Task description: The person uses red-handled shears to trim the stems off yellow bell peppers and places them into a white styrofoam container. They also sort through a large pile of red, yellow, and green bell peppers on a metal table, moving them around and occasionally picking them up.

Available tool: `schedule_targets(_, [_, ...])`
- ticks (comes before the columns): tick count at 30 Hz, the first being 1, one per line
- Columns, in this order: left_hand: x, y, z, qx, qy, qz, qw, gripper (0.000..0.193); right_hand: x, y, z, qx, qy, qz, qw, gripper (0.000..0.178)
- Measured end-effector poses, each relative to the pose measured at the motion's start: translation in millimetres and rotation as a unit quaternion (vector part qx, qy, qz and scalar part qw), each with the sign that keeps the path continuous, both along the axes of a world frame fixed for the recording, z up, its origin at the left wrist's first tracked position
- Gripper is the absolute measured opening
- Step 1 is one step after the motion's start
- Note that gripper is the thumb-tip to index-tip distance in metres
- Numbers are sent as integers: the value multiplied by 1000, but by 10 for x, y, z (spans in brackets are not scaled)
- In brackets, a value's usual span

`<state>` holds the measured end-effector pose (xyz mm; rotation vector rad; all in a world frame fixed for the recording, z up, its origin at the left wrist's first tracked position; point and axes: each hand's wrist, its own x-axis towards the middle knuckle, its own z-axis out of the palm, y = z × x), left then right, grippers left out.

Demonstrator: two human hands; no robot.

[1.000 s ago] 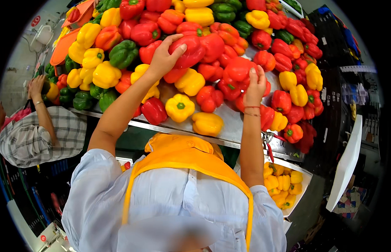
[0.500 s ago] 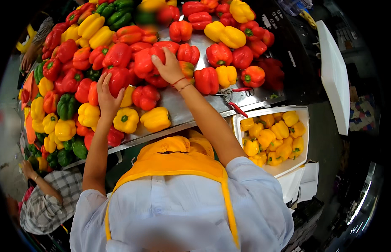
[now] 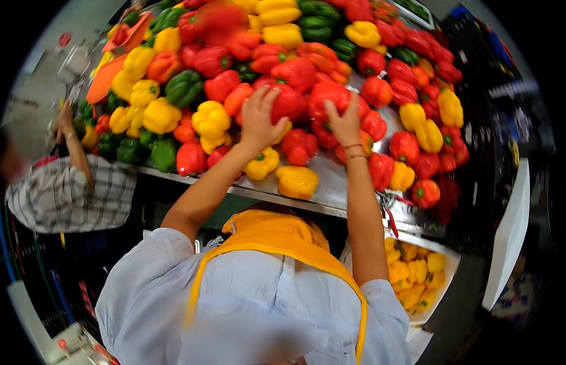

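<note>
A heap of red, yellow and green bell peppers covers a metal table point(image 3: 331, 196). My left hand point(image 3: 258, 121) curves round the left side of a red bell pepper point(image 3: 288, 103), fingers along it and thumb below. Just to the right, my right hand point(image 3: 345, 125) grips another red bell pepper point(image 3: 327, 94), thumb and fingers on its near side. Their fingertips are partly hidden by the peppers. Between my forearms lie a yellow bell pepper point(image 3: 297, 182) and a red one point(image 3: 299, 147) at the table's near edge.
Red-handled clippers point(image 3: 392, 222) lie by the table's front edge, right of my right forearm. Below them stands a white foam box point(image 3: 447, 274) of yellow peppers. A white foam lid point(image 3: 508, 234) stands at the far right. Another person in a checked shirt point(image 3: 76, 194) works at the left.
My view has turned, so the table and peppers appear farther right and tilted differently. Both hands are still at red bell peppers near the heap's middle.
</note>
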<state>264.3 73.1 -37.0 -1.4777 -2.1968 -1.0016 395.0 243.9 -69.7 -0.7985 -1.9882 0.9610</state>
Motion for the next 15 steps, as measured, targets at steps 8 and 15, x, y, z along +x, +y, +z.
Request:
schedule_targets(8, [-50,-30,-46,-8,-67,-39,997,69,-38,380,-160,-121,-65,22,990,77])
schedule_targets(15, [-171,17,-153,6,-24,-103,994,65,1101,-452,-76,-94,74,-185,975,15])
